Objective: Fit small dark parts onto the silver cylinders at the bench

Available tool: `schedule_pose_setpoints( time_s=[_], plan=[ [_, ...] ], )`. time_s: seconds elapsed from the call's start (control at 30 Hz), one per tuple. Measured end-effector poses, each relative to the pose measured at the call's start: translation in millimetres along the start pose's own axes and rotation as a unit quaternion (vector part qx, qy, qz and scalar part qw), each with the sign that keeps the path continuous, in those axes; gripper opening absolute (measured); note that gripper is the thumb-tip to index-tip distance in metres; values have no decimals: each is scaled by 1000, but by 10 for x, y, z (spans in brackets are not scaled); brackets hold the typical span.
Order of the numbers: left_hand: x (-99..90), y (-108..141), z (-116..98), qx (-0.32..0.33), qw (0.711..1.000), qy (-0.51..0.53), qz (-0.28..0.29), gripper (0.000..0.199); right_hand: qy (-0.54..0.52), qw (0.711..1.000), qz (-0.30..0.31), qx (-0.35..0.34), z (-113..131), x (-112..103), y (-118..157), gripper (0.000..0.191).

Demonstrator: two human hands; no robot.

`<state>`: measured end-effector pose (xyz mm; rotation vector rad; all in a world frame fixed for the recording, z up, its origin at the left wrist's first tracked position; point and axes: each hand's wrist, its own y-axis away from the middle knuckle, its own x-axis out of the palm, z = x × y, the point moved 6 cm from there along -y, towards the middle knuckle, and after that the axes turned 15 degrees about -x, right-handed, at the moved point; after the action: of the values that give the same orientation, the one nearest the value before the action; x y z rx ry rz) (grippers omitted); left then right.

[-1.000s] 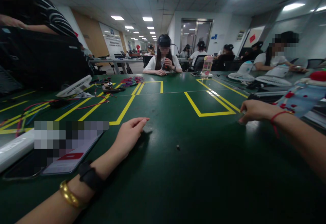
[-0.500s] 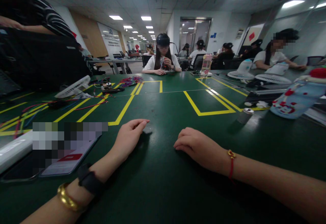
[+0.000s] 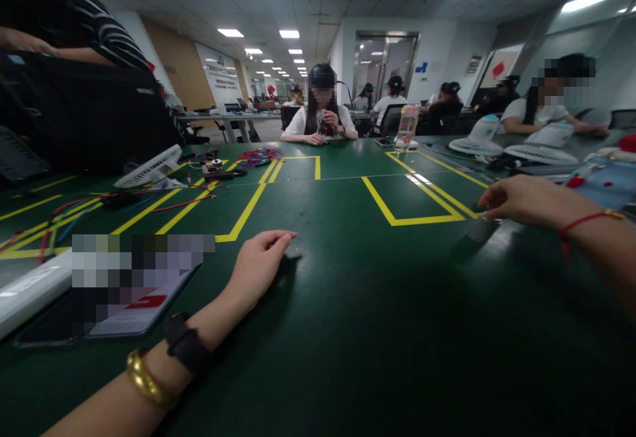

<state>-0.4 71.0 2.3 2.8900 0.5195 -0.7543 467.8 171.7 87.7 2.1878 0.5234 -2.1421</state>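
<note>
My left hand (image 3: 261,261) rests on the green table (image 3: 338,331), thumb and fingers drawn together, with nothing visible in them. A black band and a gold bangle are on that wrist. To its left lie two phones, one with a lit screen (image 3: 124,321). Over on the right, my right hand (image 3: 527,205) has its curled fingers and thumb at the top of a small silver metal cylinder (image 3: 481,228). The cylinder stands on the table, and its upper part is hidden behind the fingertips. A red cord circles the right wrist.
Loose wires (image 3: 54,222) and a white fan (image 3: 152,169) lie at the left, beside a white bar-shaped object (image 3: 32,291). Yellow tape (image 3: 397,220) marks the table. A clear bottle (image 3: 407,126), more fans (image 3: 477,139) and a blue container (image 3: 603,175) stand right. A person (image 3: 322,116) sits opposite.
My right hand has moved right and away from me, from the table's middle to the small silver cylinder. My left hand stays in place. The view has shifted slightly.
</note>
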Motion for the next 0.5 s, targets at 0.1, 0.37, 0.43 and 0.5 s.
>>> schedule_pose_setpoints(
  time_s=[0.1,0.37,0.43,0.5],
  plan=[
    [-4,7,-12,0,1000,0,1,39,-14,998,54,9,-23,48,2,22],
    [-6,3,-18,-6,1000,-14,5,37,-16,994,104,34,-143,103,-32,28],
    [-2,-1,-11,-6,1000,-14,4,37,-19,993,107,38,-163,115,-38,28],
    [-1,0,-7,-5,1000,-12,2,37,-25,993,111,42,-163,108,-38,29]
  ],
)
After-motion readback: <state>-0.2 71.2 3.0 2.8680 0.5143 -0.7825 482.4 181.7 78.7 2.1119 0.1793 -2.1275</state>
